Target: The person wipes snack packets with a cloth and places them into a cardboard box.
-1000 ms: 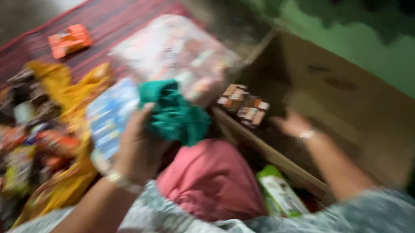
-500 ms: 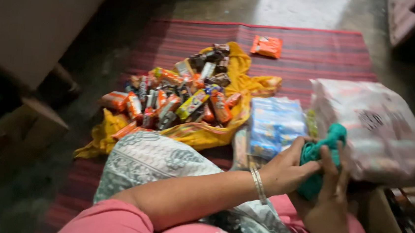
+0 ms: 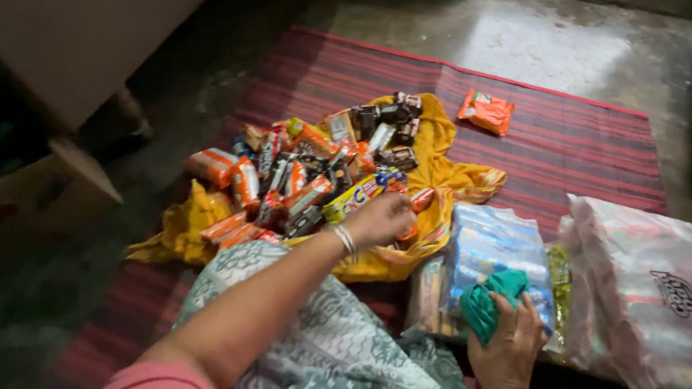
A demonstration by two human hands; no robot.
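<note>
Grey concrete floor (image 3: 539,37) carries a dark red striped woven mat (image 3: 580,147), and on the mat lies a crumpled yellow cloth (image 3: 439,157) with a heap of small orange, brown and yellow snack packets (image 3: 314,176) on it. One orange packet (image 3: 486,111) lies alone, far from the heap, on the mat. A brown cardboard box (image 3: 71,25) stands at the far left.

The left hand (image 3: 381,218) rests on the near right edge of the heap, fingers curled down onto the packets; whether they already grip one I cannot tell. The right hand (image 3: 511,347) is nearer, fingers closed around a bunched teal cloth (image 3: 487,300), which touches a clear plastic bag of blue packets (image 3: 494,247). At the right lies a big whitish plastic sack (image 3: 650,301).

To pick well from such a loose heap, I think it is better to pinch one packet at its sealed edge and lift straight up, so the neighbours do not slide off the yellow cloth.
</note>
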